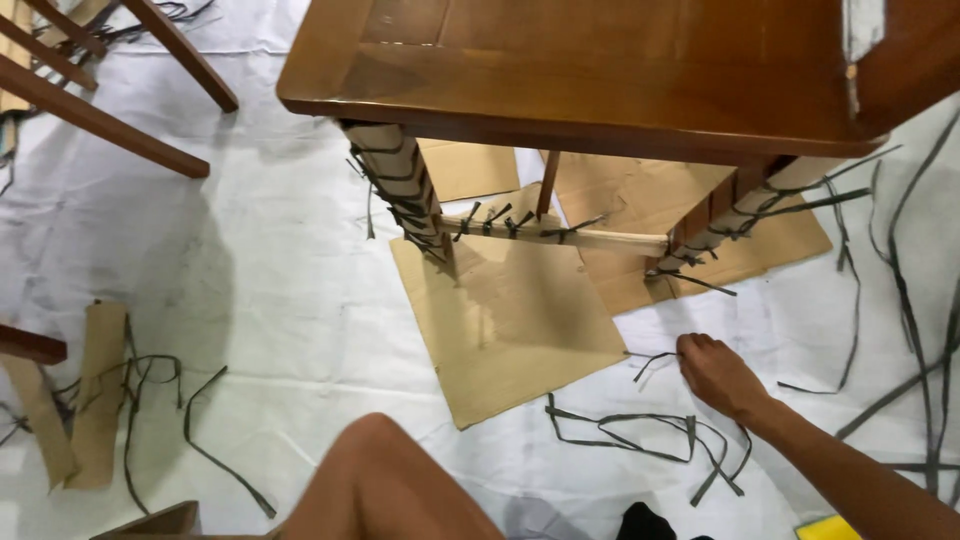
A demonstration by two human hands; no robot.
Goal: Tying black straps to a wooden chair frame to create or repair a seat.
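Head view: right hand (715,375) reaches down to white floor sheet (280,300), fingers curled, seemingly pinching end of a dark strap (655,360) beside cardboard sheet (510,320). More loose straps (640,430) just below hand. 2 strap-bound cardboard-wrapped legs under wooden table (600,70). Left hand out of frame.

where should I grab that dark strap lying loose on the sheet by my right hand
Pinch the strap at its free end by the cardboard, coming down from above with the right hand. It lies flat and thin on the sheet, so thumb and forefinger suit it best.
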